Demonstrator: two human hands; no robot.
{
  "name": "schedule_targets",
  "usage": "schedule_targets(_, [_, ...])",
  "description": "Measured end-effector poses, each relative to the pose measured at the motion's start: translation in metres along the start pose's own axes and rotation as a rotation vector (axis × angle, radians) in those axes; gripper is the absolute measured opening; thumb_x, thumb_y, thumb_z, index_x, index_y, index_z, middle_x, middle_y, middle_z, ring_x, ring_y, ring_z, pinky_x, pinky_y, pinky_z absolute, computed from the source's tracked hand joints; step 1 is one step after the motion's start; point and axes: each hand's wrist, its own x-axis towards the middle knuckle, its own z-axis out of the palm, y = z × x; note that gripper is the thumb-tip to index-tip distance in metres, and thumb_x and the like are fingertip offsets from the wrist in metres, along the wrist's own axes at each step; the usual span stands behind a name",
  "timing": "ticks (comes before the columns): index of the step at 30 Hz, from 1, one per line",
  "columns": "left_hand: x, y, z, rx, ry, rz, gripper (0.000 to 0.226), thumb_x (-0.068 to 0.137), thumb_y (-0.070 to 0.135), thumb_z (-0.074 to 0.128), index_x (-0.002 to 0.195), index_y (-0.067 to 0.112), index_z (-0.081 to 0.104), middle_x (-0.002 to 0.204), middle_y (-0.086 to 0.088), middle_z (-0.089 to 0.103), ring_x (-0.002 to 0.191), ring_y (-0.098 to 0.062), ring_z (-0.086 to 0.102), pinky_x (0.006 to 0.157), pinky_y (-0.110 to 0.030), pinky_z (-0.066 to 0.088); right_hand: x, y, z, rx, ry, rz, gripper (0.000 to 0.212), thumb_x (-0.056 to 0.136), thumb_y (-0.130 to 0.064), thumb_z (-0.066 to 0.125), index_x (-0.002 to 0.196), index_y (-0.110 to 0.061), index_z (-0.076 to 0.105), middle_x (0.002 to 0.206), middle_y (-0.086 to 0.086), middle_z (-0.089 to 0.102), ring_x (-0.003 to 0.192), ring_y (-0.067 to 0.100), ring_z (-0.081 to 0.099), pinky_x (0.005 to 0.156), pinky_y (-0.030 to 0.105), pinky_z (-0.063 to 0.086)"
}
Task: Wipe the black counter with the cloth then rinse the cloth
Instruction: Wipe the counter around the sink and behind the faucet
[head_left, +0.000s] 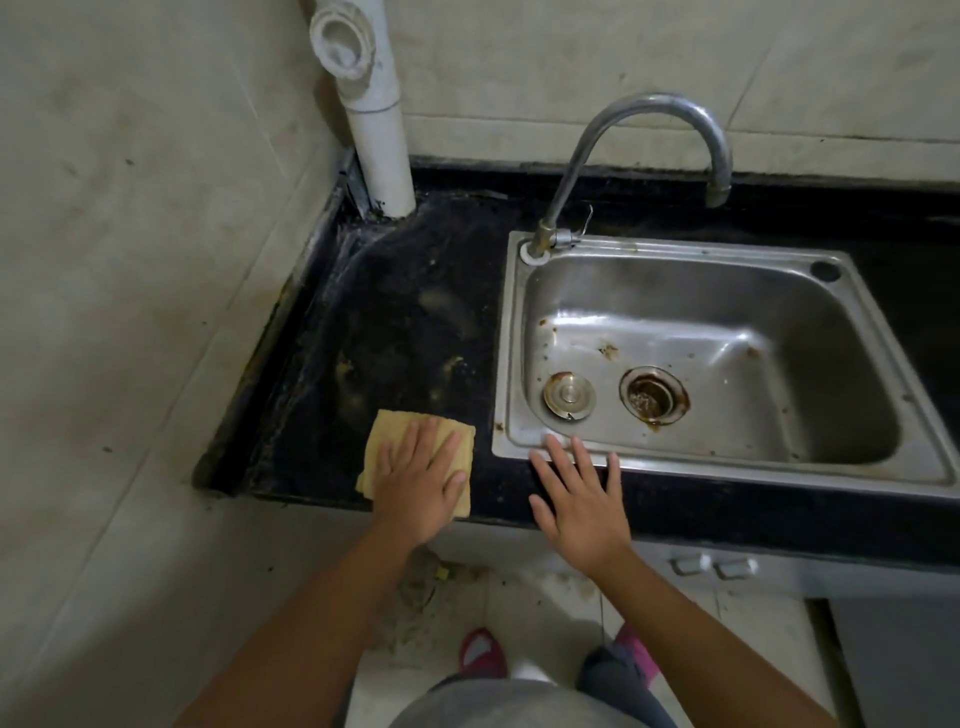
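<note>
Flat and open, the left hand (418, 483) presses the yellow cloth (387, 434) onto the black counter's (405, 332) front edge while the right hand (582, 499) rests spread by the sink (506, 415); soft and limp, the cloth likely wants bunching at its middle.

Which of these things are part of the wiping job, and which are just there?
Part of the job:
cloth
counter
left hand
tap
sink

Just there:
white pipe
sink plug
right hand, resting on the counter edge
</note>
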Motion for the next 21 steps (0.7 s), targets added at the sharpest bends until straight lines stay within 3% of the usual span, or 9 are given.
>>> schedule_targets(9, [0.03,0.024,-0.012,-0.053,-0.085,-0.056,0.051,0.099,0.042,0.012,0.146,0.032,-0.007,0.154,0.004,-0.019,0.14,-0.018,-0.017,0.112,-0.045,-0.01,0.002,-0.001,0.002,-0.012,-0.019,0.007,0.055,0.096,-0.046,-0.001,0.127,-0.025,0.039,0.133,0.002,0.056,0.127,0.024,0.031,0.101,0.051,0.017])
schedule_targets(15, [0.002,0.02,-0.004,-0.002,-0.04,0.044,0.052,0.099,0.041,0.014,0.145,0.033,-0.007,0.154,0.007,-0.017,0.14,-0.014,-0.019,0.111,-0.041,-0.012,0.002,0.0,0.005,-0.007,0.022,-0.005,0.055,0.095,-0.047,0.0,0.128,-0.025,0.039,0.134,0.003,0.054,0.128,0.024,0.03,0.101,0.052,0.017])
schedule_targets(18, [-0.011,-0.002,0.004,0.011,0.017,0.091,0.056,0.093,0.049,0.009,0.146,0.032,0.005,0.155,0.005,-0.004,0.143,-0.018,-0.004,0.113,-0.042,-0.002,0.002,0.0,0.005,-0.008,0.021,-0.008,0.055,0.096,-0.047,0.0,0.128,-0.024,0.038,0.134,0.003,0.055,0.128,0.024,0.03,0.102,0.051,0.016])
schedule_targets(20, [-0.013,-0.03,0.005,-0.019,0.116,-0.015,0.071,0.082,0.052,0.003,0.145,0.024,0.015,0.153,-0.001,0.007,0.142,-0.024,0.014,0.112,-0.048,0.01,0.002,0.0,0.006,-0.012,0.027,-0.014,0.055,0.096,-0.047,0.0,0.128,-0.024,0.038,0.134,0.003,0.055,0.128,0.025,0.03,0.105,0.051,0.011])
schedule_targets(21, [-0.012,-0.049,0.003,-0.03,0.109,-0.096,0.07,0.083,0.051,0.001,0.145,0.021,0.007,0.153,-0.002,0.001,0.142,-0.024,0.009,0.112,-0.048,0.006,0.002,0.0,0.006,-0.008,0.036,-0.017,0.055,0.096,-0.047,0.0,0.128,-0.024,0.038,0.134,0.004,0.055,0.128,0.025,0.03,0.106,0.05,0.009])
